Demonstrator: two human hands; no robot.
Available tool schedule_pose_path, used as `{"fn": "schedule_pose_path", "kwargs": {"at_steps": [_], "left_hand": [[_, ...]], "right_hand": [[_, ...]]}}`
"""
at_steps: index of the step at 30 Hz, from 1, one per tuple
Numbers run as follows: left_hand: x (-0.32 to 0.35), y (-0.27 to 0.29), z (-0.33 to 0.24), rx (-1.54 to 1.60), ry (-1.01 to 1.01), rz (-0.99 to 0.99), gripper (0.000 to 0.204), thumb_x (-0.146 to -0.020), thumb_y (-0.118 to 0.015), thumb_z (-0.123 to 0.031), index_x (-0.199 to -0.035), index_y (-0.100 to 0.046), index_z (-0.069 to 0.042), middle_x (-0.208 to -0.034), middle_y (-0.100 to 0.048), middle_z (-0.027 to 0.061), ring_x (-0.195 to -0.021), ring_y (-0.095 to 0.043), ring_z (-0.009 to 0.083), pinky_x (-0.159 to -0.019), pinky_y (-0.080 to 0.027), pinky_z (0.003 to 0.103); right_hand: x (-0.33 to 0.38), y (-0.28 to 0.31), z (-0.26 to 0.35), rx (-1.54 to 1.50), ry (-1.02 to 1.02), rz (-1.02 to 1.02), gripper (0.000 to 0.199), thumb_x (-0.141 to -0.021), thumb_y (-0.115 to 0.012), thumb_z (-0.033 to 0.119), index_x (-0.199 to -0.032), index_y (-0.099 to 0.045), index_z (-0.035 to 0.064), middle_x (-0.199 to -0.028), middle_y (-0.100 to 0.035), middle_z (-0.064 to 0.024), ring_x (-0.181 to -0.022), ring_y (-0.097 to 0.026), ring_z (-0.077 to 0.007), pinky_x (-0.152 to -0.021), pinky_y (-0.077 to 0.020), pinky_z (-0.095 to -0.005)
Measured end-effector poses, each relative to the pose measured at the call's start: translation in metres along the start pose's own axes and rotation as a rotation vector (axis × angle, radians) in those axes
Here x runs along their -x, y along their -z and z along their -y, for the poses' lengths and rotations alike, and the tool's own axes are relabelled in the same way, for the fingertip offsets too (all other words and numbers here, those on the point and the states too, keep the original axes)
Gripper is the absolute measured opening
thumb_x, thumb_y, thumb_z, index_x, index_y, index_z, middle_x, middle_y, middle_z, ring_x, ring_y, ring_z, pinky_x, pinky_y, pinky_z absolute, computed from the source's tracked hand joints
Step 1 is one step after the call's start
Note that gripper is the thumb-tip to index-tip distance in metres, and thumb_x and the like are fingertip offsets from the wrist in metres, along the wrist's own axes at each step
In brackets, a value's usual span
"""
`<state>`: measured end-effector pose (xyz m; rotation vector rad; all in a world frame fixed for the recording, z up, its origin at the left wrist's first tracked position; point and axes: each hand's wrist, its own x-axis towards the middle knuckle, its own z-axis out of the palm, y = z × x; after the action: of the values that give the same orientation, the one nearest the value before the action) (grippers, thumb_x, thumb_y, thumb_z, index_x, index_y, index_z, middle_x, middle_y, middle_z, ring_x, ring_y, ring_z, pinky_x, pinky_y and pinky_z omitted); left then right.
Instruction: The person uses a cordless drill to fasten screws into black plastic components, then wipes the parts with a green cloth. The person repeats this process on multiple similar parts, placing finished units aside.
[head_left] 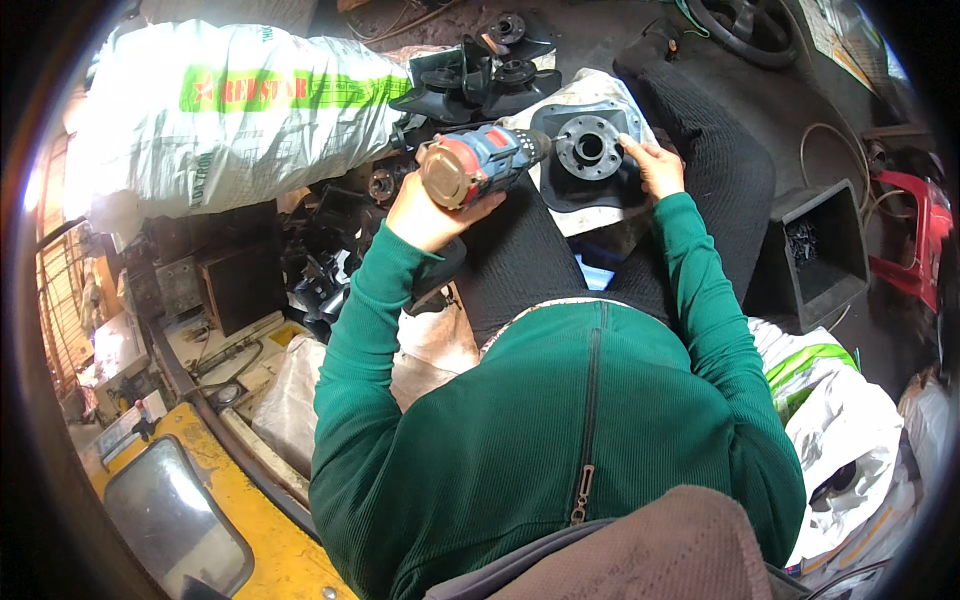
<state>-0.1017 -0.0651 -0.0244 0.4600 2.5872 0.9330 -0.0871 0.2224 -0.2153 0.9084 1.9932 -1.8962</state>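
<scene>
A blue and black cordless drill [490, 162] with a brown-red rear end is gripped in my left hand [430, 215], fingers wrapped round it. Its chuck points right, at the rim of a black part with a round, holed flange [578, 165] on a squarish plate. Whether the bit touches the flange I cannot tell. My right hand [658, 168] pinches the flange's right edge between thumb and fingers. The part rests on a pale, stained cloth [590, 218] across my lap.
Black bladed parts [455, 85] are heaped beyond the drill, beside a large white and green sack [250, 120]. To the right stand an open black bin [815, 240] and a red frame [915, 235]. A yellow machine panel [275, 545] sits at lower left, a black handwheel [745, 30] at top right.
</scene>
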Motion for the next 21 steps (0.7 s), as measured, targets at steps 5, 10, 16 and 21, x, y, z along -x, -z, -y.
{"fn": "schedule_pose_path", "kwargs": {"at_steps": [5, 10, 16, 21], "left_hand": [[-0.026, -0.003, 0.000, -0.013, 0.046, 0.043, 0.055, -0.067, -0.079, -0.033, -0.107, -0.058, -0.002, -0.097, -0.066, 0.0147, -0.091, -0.065, 0.0254, -0.082, -0.051, 0.033], [-0.036, -0.005, -0.007, 0.016, 0.019, 0.104, 0.054, -0.069, -0.078, -0.026, -0.112, -0.056, -0.002, -0.102, -0.064, 0.0117, -0.094, -0.062, 0.0220, -0.087, -0.048, 0.032], [-0.050, 0.002, -0.014, -0.040, -0.018, 0.163, 0.057, -0.069, -0.079, -0.011, -0.118, -0.051, -0.001, -0.109, -0.060, 0.0067, -0.098, -0.057, 0.0169, -0.090, -0.045, 0.030], [-0.058, 0.001, -0.017, -0.014, 0.145, 0.187, 0.062, -0.067, -0.080, -0.010, -0.121, -0.050, -0.004, -0.111, -0.058, 0.0060, -0.100, -0.056, 0.0155, -0.088, -0.046, 0.030]], "right_hand": [[0.003, -0.005, 0.010, -0.048, -0.051, 0.173, 0.035, -0.070, -0.078, 0.038, -0.079, -0.070, 0.0048, -0.067, -0.060, 0.0026, -0.051, -0.044, -0.0046, -0.046, -0.0322, -0.0205], [0.012, -0.005, 0.019, -0.137, -0.011, 0.218, 0.029, -0.073, -0.076, 0.033, -0.074, -0.067, 0.0050, -0.066, -0.057, 0.0039, -0.054, -0.045, -0.0046, -0.049, -0.0339, -0.0208], [0.028, -0.010, 0.030, -0.115, 0.157, 0.105, 0.028, -0.075, -0.073, 0.030, -0.074, -0.067, 0.0025, -0.066, -0.059, 0.0021, -0.063, -0.051, -0.0065, -0.061, -0.0403, -0.0226], [0.023, -0.016, 0.015, -0.198, 0.235, 0.050, 0.031, -0.075, -0.074, 0.033, -0.077, -0.068, 0.0026, -0.067, -0.062, -0.0004, -0.062, -0.052, -0.0071, -0.060, -0.0425, -0.0242]]}}
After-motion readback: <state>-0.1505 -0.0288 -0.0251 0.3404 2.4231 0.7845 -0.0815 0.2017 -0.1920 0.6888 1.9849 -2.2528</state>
